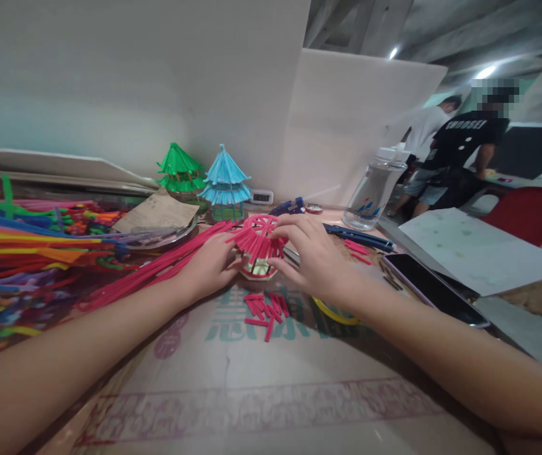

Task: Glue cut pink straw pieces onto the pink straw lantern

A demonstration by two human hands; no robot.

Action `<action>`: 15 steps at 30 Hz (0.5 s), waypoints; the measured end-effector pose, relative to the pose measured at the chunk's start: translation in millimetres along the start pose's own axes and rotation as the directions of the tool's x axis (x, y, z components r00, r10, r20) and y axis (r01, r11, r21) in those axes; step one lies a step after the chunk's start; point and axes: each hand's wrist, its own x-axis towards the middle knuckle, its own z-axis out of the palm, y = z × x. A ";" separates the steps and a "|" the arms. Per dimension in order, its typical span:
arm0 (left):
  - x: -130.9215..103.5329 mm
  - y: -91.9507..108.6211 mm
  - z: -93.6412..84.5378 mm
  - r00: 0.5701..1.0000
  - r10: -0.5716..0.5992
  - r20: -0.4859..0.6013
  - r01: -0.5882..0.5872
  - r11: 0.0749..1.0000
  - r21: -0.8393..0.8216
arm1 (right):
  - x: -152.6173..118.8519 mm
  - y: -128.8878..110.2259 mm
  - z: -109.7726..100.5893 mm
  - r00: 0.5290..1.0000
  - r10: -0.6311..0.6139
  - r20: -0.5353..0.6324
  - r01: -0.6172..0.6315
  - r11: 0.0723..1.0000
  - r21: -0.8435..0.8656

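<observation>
A small pavilion model (257,243) with a pink strip roof stands upright on the board between my hands. Its base is pale, and thin posts show under the roof. My left hand (214,262) grips its left side, fingertips partly hidden behind it. From the right, my right hand (315,256) curls its fingers and thumb around the roof edge; whether a loose strip is in the pinch cannot be made out. Short cut pink pieces (267,309) lie just in front of the model. Long pink pipe cleaners (157,268) stretch out under and beside my left wrist.
Finished green (180,167) and blue pavilions (226,183) stand behind. Colourful pipe cleaners (38,253) fill the left side. At right are a water bottle (368,196), a dark cutter (360,237), a phone (434,287) and a yellow ring (337,314). Two people stand beyond.
</observation>
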 end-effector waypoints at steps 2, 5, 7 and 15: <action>0.3 -0.6 0.4 1.000 0.010 0.004 -0.010 1.000 -0.002 | -0.6 0.1 2.0 1.000 -0.001 -0.010 0.001 1.000 0.008; 0.1 -2.3 1.2 1.000 0.025 0.006 -0.025 1.000 -0.011 | -1.6 -0.3 2.6 1.000 -0.006 -0.004 0.006 1.000 0.016; -0.5 -3.4 1.8 0.999 0.038 -0.005 -0.038 0.999 -0.015 | -2.0 -0.9 1.5 1.000 -0.016 -0.001 0.016 1.000 0.002; -0.8 1.1 -0.2 1.000 -0.010 -0.002 0.010 1.000 0.025 | -2.4 1.3 -2.2 1.000 -0.003 -0.004 0.003 1.000 -0.010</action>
